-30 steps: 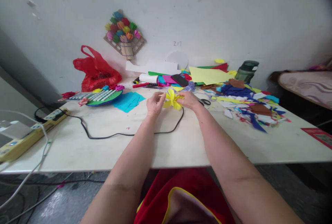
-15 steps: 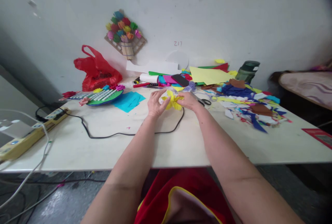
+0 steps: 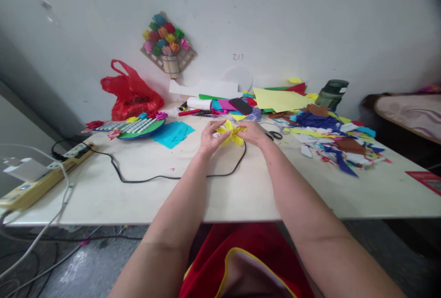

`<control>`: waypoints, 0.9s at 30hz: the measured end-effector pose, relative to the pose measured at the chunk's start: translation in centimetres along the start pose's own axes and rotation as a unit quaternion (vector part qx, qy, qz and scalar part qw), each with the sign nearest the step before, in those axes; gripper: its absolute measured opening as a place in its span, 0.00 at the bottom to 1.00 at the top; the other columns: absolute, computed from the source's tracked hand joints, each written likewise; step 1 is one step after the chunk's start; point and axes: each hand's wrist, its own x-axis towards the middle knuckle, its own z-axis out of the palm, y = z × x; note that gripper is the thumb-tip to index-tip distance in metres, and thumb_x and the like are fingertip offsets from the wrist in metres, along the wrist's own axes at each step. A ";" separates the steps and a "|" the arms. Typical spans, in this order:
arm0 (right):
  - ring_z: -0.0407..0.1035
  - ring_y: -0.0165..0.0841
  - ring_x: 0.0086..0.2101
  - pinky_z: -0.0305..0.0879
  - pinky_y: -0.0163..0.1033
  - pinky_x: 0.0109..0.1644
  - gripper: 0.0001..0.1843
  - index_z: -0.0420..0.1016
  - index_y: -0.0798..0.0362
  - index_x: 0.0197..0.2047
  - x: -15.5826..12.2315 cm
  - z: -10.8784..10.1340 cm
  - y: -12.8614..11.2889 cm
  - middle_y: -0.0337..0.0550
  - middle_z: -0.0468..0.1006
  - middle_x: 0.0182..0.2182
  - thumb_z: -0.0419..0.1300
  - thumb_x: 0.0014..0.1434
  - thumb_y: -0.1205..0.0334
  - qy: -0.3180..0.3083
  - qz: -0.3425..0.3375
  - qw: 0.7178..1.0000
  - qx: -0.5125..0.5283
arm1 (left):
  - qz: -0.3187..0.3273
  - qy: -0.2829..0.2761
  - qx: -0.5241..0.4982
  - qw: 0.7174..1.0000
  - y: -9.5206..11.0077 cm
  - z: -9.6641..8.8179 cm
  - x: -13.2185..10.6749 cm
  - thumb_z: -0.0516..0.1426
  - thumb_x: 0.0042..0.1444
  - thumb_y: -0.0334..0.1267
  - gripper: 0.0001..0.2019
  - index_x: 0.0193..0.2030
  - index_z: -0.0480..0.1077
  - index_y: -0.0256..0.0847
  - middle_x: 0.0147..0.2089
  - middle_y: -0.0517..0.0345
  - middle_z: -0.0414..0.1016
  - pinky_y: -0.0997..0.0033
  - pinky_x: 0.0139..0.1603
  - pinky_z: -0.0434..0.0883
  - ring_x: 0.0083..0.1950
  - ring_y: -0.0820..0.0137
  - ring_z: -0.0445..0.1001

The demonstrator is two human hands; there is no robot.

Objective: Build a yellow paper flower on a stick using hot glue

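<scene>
A yellow paper flower [image 3: 233,134] with several spread petals is held between my two hands above the white table. My left hand [image 3: 212,138] pinches a petal on its left side, thumb towards the middle. On the other side, my right hand [image 3: 252,132] has its fingers closed on the right petals. A black cord [image 3: 237,164] runs over the tabletop and ends under the flower. Just right of my right hand lie scissors [image 3: 274,135], partly hidden by it.
Coloured scraps [image 3: 344,141] are heaped on the right, near a green bottle [image 3: 332,93]. Blue paper sheets [image 3: 173,134], a green craft board [image 3: 141,128] and a red bag [image 3: 132,95] are on the left. A power strip [image 3: 44,178] lies along the left edge.
The left fingers have closed in on the flower's petal. The flower is turned slightly, its petals more spread. The whole view has shifted a little.
</scene>
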 end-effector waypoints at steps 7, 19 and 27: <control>0.71 0.37 0.43 0.64 0.37 0.45 0.12 0.80 0.52 0.37 0.1 0.0 -0.3 0.45 0.79 0.43 0.58 0.50 0.63 0.016 -0.033 0.998 -0.050 | -0.055 -0.034 -0.016 0.998 0.0 0.1 -0.1 0.63 0.45 0.56 0.26 0.47 0.76 0.41 0.47 0.48 0.76 0.68 0.41 0.74 0.43 0.65 0.76; 0.73 0.39 0.42 0.67 0.40 0.45 0.16 0.79 0.49 0.42 -0.3 -0.1 -0.8 0.42 0.82 0.41 0.59 0.48 0.64 0.033 -0.025 0.999 0.000 | -0.231 -0.079 -0.160 0.956 0.9 -0.5 0.0 0.62 0.42 0.61 0.27 0.37 0.76 0.36 0.36 0.51 0.77 0.67 0.40 0.71 0.40 0.64 0.74; 0.73 0.38 0.36 0.67 0.41 0.41 0.18 0.77 0.49 0.43 -0.3 0.3 -0.7 0.41 0.81 0.38 0.61 0.46 0.65 0.056 -0.032 0.998 0.023 | -0.275 -0.061 -0.207 0.937 1.1 -0.4 0.0 0.69 0.32 0.52 0.24 0.33 0.73 0.38 0.30 0.59 0.73 0.71 0.34 0.68 0.31 0.71 0.71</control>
